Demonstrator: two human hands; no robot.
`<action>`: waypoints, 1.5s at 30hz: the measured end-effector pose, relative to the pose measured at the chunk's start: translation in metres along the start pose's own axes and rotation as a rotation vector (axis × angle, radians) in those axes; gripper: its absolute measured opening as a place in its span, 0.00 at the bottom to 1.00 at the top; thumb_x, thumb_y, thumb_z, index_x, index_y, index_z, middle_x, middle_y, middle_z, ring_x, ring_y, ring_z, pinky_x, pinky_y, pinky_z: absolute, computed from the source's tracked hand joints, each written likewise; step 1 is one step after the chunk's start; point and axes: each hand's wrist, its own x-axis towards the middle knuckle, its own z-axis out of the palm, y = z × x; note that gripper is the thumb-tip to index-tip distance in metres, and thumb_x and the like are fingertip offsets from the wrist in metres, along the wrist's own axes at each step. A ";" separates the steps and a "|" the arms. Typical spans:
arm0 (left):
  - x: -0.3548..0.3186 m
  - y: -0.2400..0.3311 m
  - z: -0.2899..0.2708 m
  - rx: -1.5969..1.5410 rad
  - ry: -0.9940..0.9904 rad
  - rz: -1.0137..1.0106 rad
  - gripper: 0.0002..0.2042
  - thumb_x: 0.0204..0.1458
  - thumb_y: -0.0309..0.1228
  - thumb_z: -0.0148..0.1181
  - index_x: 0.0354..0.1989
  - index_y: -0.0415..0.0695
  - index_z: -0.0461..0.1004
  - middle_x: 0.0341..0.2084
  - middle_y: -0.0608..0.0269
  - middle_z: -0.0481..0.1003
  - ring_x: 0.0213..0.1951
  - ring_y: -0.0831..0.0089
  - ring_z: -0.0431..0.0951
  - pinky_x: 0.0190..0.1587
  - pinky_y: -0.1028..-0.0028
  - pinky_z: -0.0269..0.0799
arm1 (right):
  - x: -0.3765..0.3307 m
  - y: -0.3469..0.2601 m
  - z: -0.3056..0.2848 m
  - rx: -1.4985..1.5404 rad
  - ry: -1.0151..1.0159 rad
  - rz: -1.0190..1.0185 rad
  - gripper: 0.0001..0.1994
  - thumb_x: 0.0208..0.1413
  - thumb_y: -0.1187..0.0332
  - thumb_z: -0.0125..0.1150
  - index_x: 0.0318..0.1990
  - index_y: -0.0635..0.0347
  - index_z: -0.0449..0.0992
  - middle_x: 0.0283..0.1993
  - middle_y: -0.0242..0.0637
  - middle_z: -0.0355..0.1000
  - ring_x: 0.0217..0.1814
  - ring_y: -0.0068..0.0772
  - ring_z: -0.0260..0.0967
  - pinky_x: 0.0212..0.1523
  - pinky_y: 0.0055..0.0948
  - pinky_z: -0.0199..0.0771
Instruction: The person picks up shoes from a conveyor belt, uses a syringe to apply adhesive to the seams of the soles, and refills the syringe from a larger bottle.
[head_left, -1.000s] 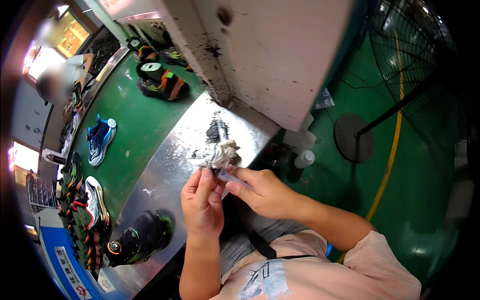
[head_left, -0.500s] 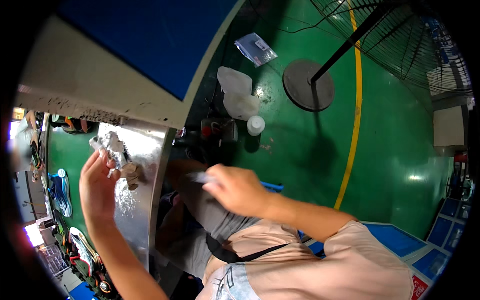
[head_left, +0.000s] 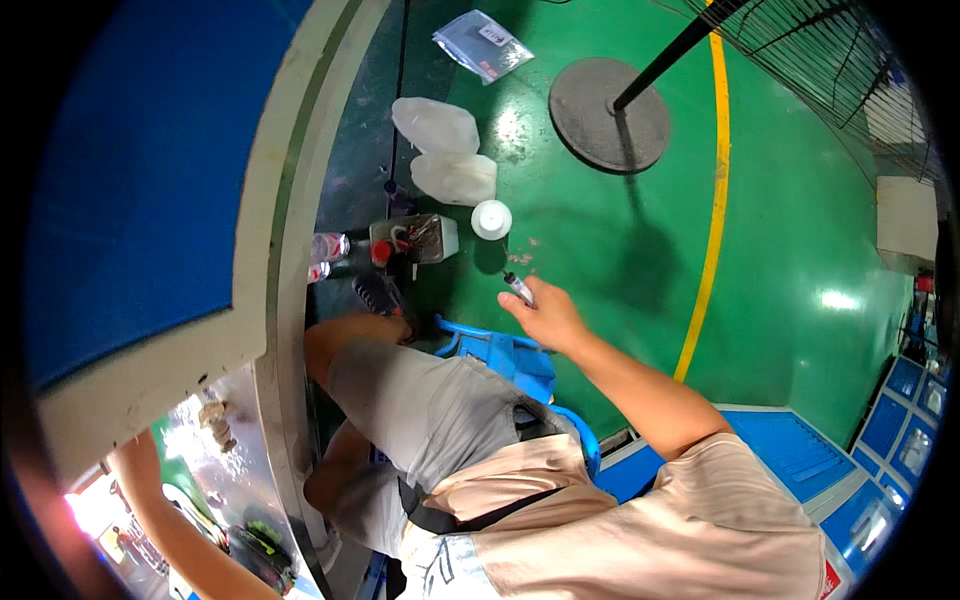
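Over the green floor, my right hand is closed around a small tool with a clear, slim barrel and a dark tip. Its exact kind is too small to tell. My left hand is at the far left, beside the light frame of the blue-topped bench, which cuts off its fingers. Whether it holds anything is hidden. Nearby, a brownish crumpled lump sits on the shiny metal surface with white scraps around it.
On the floor stand a white round-lidded container, two whitish plastic jugs, a box of tools and a flat plastic packet. A fan's round base is beyond. A blue stool is beside my legs.
The view has swung toward the right. My right hand has moved away from my lap, out over the floor, with the small tool. My left hand has gone behind the bench edge.
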 end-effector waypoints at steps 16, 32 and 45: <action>0.005 0.144 -0.034 -0.276 0.422 0.143 0.24 0.53 0.43 0.55 0.50 0.37 0.64 0.43 0.53 0.67 0.45 0.62 0.64 0.46 0.63 0.60 | 0.293 -0.076 0.159 -0.329 -0.087 -0.395 0.23 0.51 0.64 0.59 0.55 0.58 0.67 0.42 0.56 0.71 0.38 0.54 0.75 0.32 0.45 0.77; 0.011 0.214 -0.033 -0.394 0.517 0.155 0.36 0.55 0.53 0.52 0.61 0.35 0.55 0.57 0.47 0.60 0.59 0.57 0.58 0.60 0.58 0.53 | 0.363 -0.095 0.192 -0.337 -0.146 -0.501 0.13 0.53 0.62 0.58 0.42 0.61 0.74 0.29 0.44 0.76 0.34 0.51 0.75 0.34 0.46 0.74; -0.177 0.200 -0.091 -1.072 0.268 0.393 0.53 0.38 0.55 0.66 0.66 0.32 0.49 0.65 0.43 0.54 0.66 0.52 0.55 0.67 0.56 0.50 | -0.037 -0.231 -0.149 -0.541 0.035 -0.993 0.16 0.42 0.59 0.67 0.37 0.55 0.74 0.27 0.43 0.74 0.30 0.47 0.74 0.30 0.41 0.73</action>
